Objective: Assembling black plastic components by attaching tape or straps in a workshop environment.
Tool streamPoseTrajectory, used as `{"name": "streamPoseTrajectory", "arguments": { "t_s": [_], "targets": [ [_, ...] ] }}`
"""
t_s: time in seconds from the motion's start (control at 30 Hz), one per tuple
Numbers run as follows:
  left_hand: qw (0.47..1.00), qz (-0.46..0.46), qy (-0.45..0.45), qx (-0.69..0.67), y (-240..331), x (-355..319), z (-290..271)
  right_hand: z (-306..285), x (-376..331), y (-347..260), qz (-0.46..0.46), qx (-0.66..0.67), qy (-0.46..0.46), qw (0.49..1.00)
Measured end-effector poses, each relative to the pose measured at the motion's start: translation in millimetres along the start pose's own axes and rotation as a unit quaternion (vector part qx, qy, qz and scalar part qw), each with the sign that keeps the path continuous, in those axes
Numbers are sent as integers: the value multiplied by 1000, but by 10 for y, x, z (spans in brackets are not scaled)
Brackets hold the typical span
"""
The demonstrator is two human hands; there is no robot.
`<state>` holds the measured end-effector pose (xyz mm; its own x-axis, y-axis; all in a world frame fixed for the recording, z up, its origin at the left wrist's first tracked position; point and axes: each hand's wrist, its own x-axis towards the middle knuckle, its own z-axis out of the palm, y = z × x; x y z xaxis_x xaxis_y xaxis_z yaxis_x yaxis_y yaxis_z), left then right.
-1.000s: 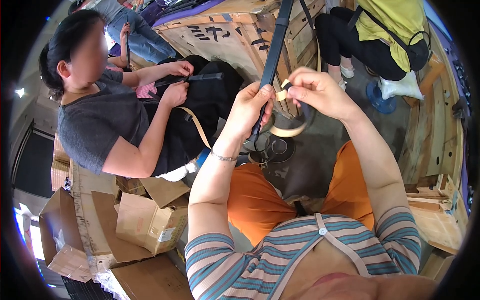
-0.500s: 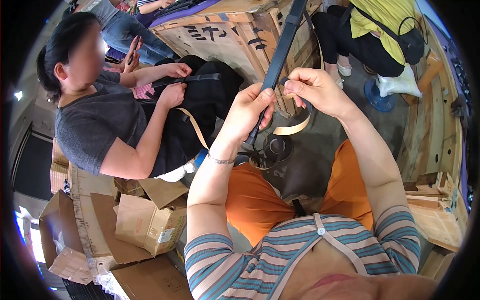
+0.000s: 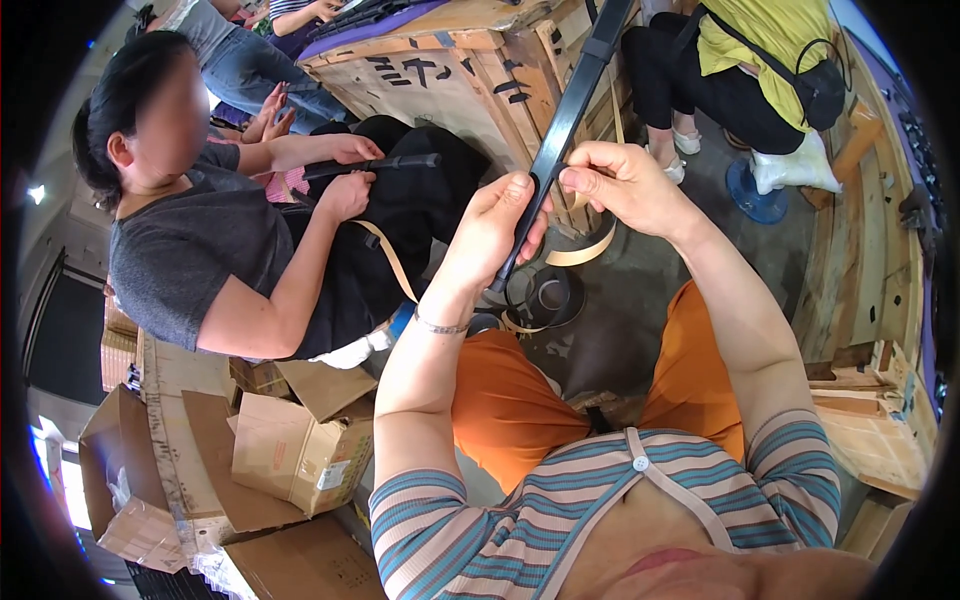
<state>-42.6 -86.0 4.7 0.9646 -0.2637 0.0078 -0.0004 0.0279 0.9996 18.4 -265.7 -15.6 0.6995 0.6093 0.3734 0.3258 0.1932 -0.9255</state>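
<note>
My left hand (image 3: 508, 222) is closed around the lower part of a long black bar (image 3: 572, 112), its thumb along the near side. The bar slants up and away to the right, and its far end runs out of the picture. Against the bar's right side, my right hand (image 3: 630, 188) pinches a strip of tape (image 3: 585, 252), black with a tan backing. From my fingers the strip loops down toward the floor. The pinched end is mostly hidden by my fingertips. Coils of tape (image 3: 552, 296) lie on the floor between my knees.
At the left a seated co-worker (image 3: 215, 230) holds a similar black bar (image 3: 400, 162). A wooden crate (image 3: 440, 90) stands ahead. Cardboard boxes (image 3: 290, 450) crowd the lower left. Another person in yellow (image 3: 760, 50) sits ahead right, beside a blue stool (image 3: 755, 195) and wooden boards (image 3: 850, 250).
My right hand has moved slightly left, bringing the tape end against the bar. The bar has turned a little, and its face now catches the light.
</note>
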Motion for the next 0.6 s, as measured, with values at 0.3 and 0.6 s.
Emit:
{"name": "streamPoseTrajectory", "arguments": {
  "t_s": [0.3,0.6],
  "targets": [
    [1000,12,23,13,-21,20,7,9,-4,-62,33,-6,-10,999],
    [999,8,25,38,3,17,24,-1,3,-30,17,-18,-7,1000]
  ]
}}
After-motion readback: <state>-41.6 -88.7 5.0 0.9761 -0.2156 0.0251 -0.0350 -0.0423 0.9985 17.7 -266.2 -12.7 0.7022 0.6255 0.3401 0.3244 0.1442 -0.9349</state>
